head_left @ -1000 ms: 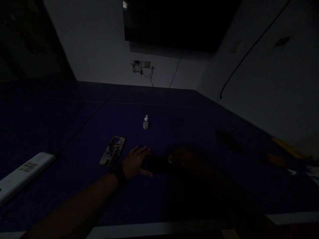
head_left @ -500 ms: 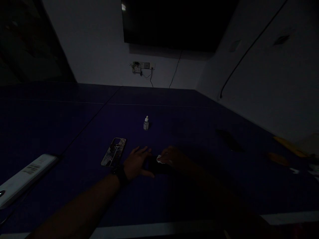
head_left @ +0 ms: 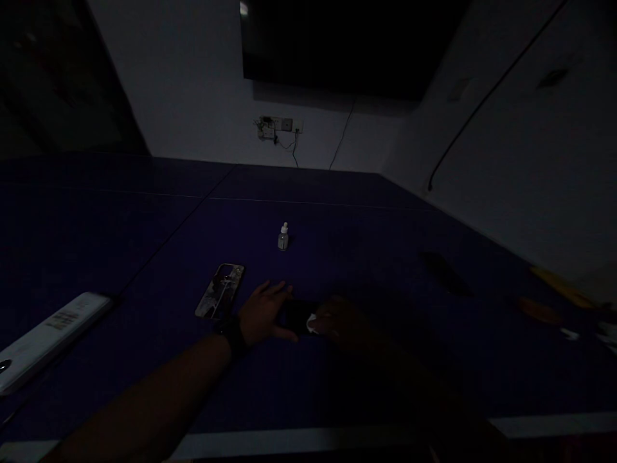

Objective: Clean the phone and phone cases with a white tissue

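A dark, flat phone (head_left: pixel 296 315) lies in front of me, its surface hard to make out in the dim light. My left hand (head_left: pixel 265 313), with a dark watch on the wrist, holds its left end between the thumb and the spread fingers. Pinched in my right hand (head_left: pixel 340 319) is a small white wipe (head_left: pixel 312 323), pressed on the phone's top; the hand hides the phone's right end. To the left lies a patterned phone case (head_left: pixel 222 291). Beyond the hands a small dropper bottle (head_left: pixel 283 237) stands upright.
A long white device (head_left: pixel 53 337) lies at the left of the blue table (head_left: pixel 231 379). To the right are a dark flat object (head_left: pixel 446 273), an orange item (head_left: pixel 537 310) and a yellow item (head_left: pixel 562 286). A screen (head_left: pixel 351 45) hangs on the back wall.
My right hand has moved the white wipe a little to the right and nearer to me over the phone. My left hand stays at the phone's left end.
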A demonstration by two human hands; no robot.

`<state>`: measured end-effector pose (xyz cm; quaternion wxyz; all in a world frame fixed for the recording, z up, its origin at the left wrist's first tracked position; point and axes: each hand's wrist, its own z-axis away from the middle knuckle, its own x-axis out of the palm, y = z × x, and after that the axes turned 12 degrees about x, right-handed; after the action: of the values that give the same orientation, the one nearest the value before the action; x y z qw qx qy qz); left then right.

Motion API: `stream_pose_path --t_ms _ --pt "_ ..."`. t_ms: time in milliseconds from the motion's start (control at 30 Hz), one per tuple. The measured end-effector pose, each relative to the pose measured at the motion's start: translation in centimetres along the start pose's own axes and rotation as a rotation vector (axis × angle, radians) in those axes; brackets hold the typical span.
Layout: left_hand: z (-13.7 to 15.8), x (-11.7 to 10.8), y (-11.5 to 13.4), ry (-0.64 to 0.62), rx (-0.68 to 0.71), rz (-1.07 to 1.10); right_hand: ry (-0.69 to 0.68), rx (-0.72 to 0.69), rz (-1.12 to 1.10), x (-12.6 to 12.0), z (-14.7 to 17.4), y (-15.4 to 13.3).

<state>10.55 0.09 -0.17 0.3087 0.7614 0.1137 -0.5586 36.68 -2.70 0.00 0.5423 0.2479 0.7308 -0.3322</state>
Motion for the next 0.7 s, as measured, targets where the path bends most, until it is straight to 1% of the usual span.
stream_pose_path --t_ms 100,200,300,433,533,600,633,700 --pt "0.0 0.0 0.0 -0.005 0.002 -0.017 0.088 -0.039 -0.018 1.4 -2.5 -2.6" --pt "0.0 0.0 0.0 -0.011 0.012 -0.026 0.147 -0.061 -0.038 1.6 -3.0 -3.3" --pt "0.0 0.0 -0.1 0.004 0.027 -0.033 0.134 -0.042 0.005 0.8 -1.3 -2.0" --pt "0.0 0.1 -0.2 0.024 0.036 -0.021 0.019 -0.017 0.053 -1.0 3.5 1.5" --pt "-0.1 0.1 -0.1 0.023 0.023 -0.013 0.034 0.081 0.046 -2.1 6.7 3.7" --pt "-0.2 0.0 0.0 0.014 0.015 -0.011 0.029 0.105 0.065 -2.2 7.4 4.3" --pt "-0.2 0.0 0.0 0.012 0.011 -0.011 0.021 0.1 0.077 -2.2 7.3 4.2" --pt "-0.2 -0.1 0.1 0.012 0.006 -0.014 0.01 0.057 0.093 -1.7 5.9 3.3"
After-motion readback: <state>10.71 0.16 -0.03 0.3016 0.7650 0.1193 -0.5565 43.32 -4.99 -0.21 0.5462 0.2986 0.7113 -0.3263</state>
